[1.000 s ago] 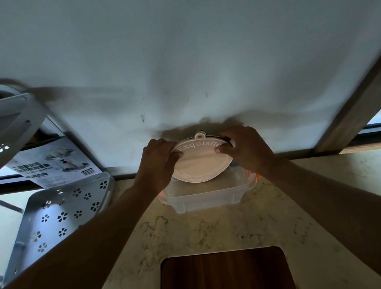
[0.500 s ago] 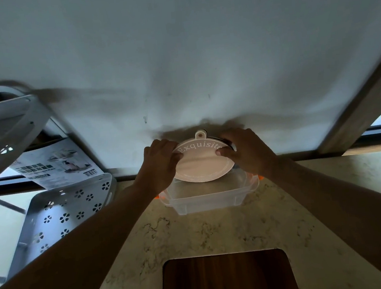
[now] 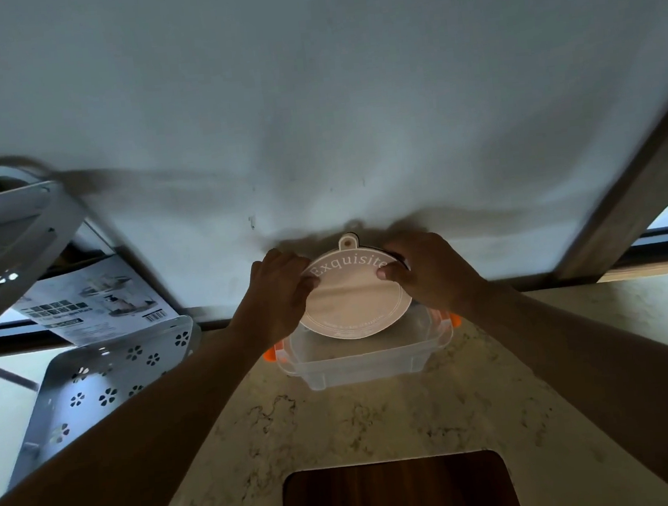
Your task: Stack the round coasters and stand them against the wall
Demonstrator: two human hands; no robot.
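A stack of round coasters (image 3: 355, 299), the pale front one printed "Exquisite" with a small hanging tab on top, stands upright near the white wall (image 3: 310, 112), behind and over a clear plastic box (image 3: 359, 362) with orange clips. My left hand (image 3: 277, 295) grips the stack's left edge, thumb on its face. My right hand (image 3: 428, 272) grips the right edge the same way. A dark rim of another coaster shows behind at the right. The stack's lower edge hangs over the box opening; whether it touches the wall I cannot tell.
A white perforated metal rack (image 3: 92, 382) stands at the left with a printed leaflet (image 3: 92, 304) behind it. A dark wooden board (image 3: 396, 495) lies at the counter's near edge. A wooden window frame (image 3: 625, 200) rises at the right. The counter (image 3: 540, 375) is marbled stone.
Both hands have kept their hold on the coaster stack, which has shifted slightly up and back toward the wall over the box.
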